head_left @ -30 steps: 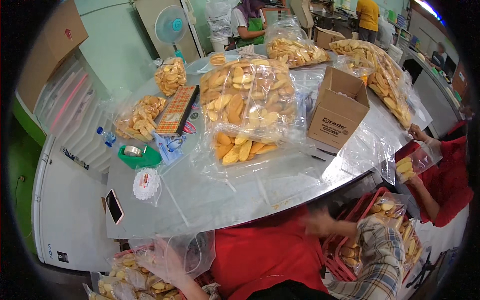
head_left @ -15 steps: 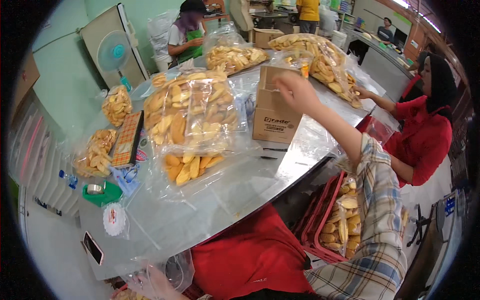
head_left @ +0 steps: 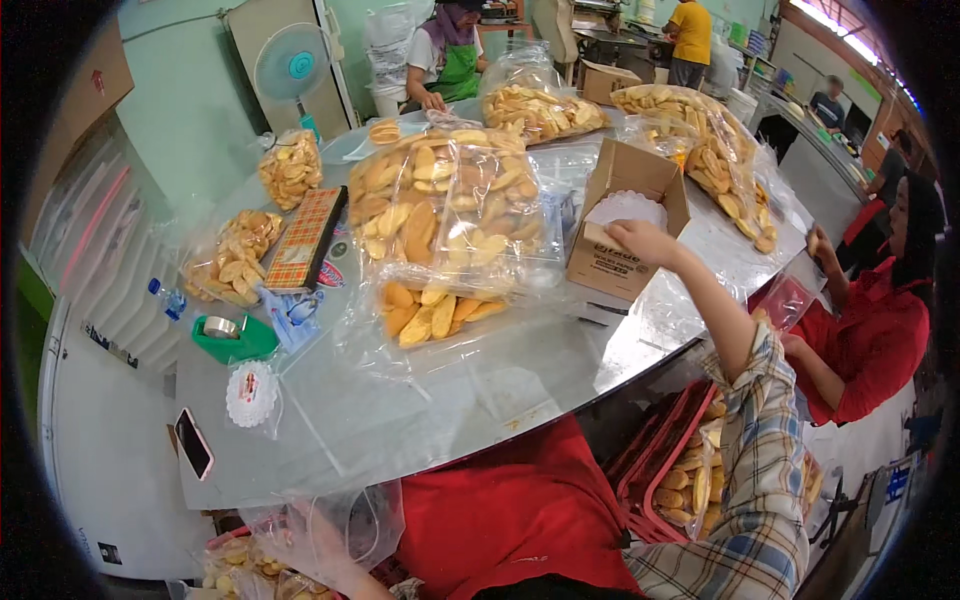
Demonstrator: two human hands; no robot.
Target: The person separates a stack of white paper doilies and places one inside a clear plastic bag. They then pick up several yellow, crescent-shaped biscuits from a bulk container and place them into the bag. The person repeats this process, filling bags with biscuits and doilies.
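Note:
My right hand (head_left: 648,243) reaches across the table with its fingers closed on the near edge of a brown cardboard box (head_left: 606,272). The box is open at the top and tilts toward me, showing round white lace-edged paper doilies (head_left: 628,208) inside. Low at the left, my left hand (head_left: 330,548) holds a transparent plastic bag (head_left: 372,520); its fingers are blurred behind the plastic. Beside it, below the table edge, are bags of oval yellow-brown baked pieces (head_left: 245,570). A large bag of the same pieces (head_left: 440,200) lies left of the box.
Around the table are a green tape dispenser (head_left: 235,340), a phone (head_left: 193,443), a bagged doily (head_left: 252,393) and a plaid box (head_left: 306,240). A red crate (head_left: 655,500) of bagged pieces stands by my right arm. Co-workers sit at the right (head_left: 875,330) and far side (head_left: 450,65).
My right hand has come down from above the box onto its near edge. The box has tipped toward me, bringing the doilies into sight. The whole view has shifted.

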